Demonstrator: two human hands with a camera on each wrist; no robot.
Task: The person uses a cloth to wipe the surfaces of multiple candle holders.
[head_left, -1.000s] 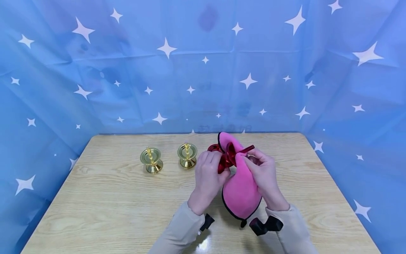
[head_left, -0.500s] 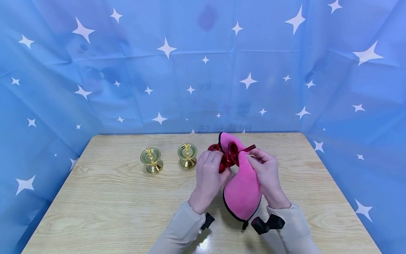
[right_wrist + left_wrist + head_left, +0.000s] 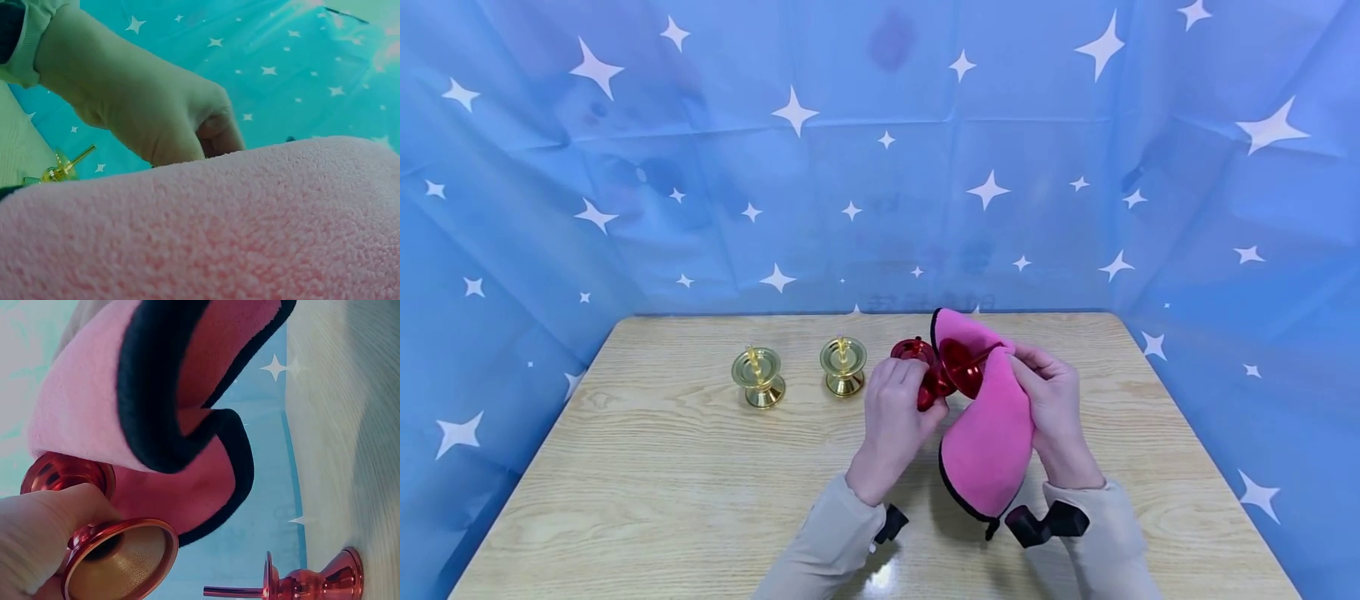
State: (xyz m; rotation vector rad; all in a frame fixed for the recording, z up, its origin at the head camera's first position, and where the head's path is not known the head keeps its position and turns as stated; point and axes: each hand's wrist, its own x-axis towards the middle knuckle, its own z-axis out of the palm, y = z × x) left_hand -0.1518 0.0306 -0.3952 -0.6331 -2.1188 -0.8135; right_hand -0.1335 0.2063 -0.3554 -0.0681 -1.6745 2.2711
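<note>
My left hand (image 3: 891,417) grips a shiny red candle holder (image 3: 962,367) by its stem, tilted sideways so its spike points right. In the left wrist view, the thumb rests over the tilted candle holder, whose hollow base (image 3: 119,556) faces the camera. My right hand (image 3: 1056,408) pinches a fluffy pink cloth (image 3: 985,450) with black edging around the far part of the spike. The cloth hangs in a fold beneath that pinch, and its upper flap stands behind the holder's dish. Pink pile (image 3: 206,231) fills the lower half of the right wrist view, hiding the fingertips.
Another red candle holder (image 3: 913,348) stands upright on the wooden table (image 3: 685,467) just beyond my left hand. Two gold candle holders, one at far left (image 3: 758,379) and one nearer (image 3: 844,367), stand to the left. A blue star-patterned backdrop (image 3: 820,242) surrounds the table's back and sides.
My right hand has moved right with the pink cloth, along the spike. More of the held candle holder's dish shows now. The left hand has barely moved.
</note>
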